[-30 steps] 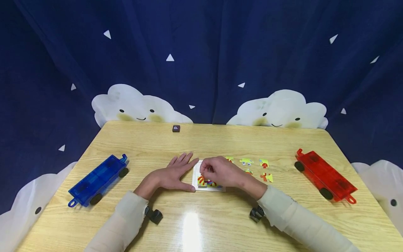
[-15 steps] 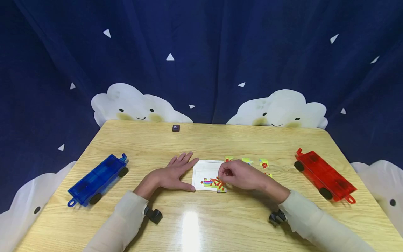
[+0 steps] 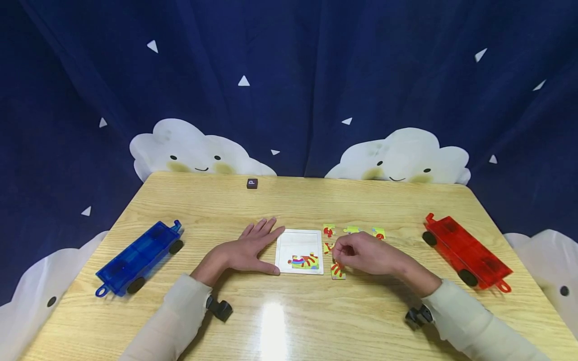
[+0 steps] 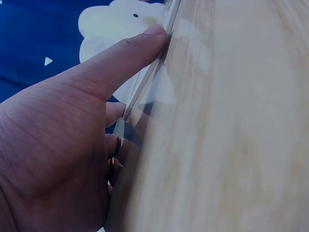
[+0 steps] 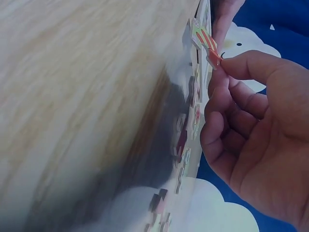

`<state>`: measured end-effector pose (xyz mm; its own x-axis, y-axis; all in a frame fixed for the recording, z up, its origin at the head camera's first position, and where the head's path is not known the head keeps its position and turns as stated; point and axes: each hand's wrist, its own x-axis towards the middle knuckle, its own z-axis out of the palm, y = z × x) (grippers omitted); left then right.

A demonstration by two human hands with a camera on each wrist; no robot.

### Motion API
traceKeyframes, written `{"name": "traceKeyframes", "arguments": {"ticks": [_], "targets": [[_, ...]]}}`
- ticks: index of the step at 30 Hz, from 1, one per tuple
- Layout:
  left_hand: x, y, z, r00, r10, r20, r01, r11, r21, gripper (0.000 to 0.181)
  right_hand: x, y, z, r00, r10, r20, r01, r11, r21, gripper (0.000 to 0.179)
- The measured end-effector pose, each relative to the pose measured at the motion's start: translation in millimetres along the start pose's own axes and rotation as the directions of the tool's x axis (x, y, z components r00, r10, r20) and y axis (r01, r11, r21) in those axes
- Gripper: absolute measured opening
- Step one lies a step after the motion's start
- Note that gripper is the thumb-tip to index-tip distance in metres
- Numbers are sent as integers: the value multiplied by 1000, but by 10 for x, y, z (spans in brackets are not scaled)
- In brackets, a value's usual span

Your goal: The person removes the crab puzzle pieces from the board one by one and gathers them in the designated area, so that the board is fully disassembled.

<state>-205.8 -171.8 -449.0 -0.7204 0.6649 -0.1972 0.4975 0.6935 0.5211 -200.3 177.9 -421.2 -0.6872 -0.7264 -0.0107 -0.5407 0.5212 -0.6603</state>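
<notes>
My right hand (image 3: 368, 253) pinches a yellow puzzle piece with red stripes (image 3: 337, 271) between thumb and forefinger, just right of the white square puzzle tray (image 3: 300, 232). The right wrist view shows this striped piece (image 5: 205, 39) raised at my fingertips, tilted above the table. In the tray's lower right part lies a colourful joined patch of puzzle pieces (image 3: 303, 261). My left hand (image 3: 248, 252) lies with spread fingers against the tray's left edge. Thumb and index fingertip touch that side, and the left wrist view shows the thumb (image 4: 137, 48) along the rim.
Several loose puzzle pieces (image 3: 329, 230) lie on the table right of the tray, some hidden by my right hand. A blue toy wagon (image 3: 141, 256) stands at the left and a red one (image 3: 467, 252) at the right. A black cube (image 3: 252, 184) sits near the back edge.
My right hand has moved right, from above the tray to beyond its right edge, carrying the striped piece. The joined patch in the tray is uncovered now. My left hand stays put.
</notes>
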Motion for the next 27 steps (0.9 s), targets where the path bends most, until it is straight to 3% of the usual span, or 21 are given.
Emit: {"name": "traceKeyframes", "arguments": {"ticks": [12,27], "targets": [[-3,5,-1,1000,-5,1,5,1000,-1,108,2,32,98,1000,-18,-8,18,1000,-8,24],[2,-2,10,1000,-14,3,14,1000,6,108,44,-2,71,999,8,-42,-9,999,-31,17]]}}
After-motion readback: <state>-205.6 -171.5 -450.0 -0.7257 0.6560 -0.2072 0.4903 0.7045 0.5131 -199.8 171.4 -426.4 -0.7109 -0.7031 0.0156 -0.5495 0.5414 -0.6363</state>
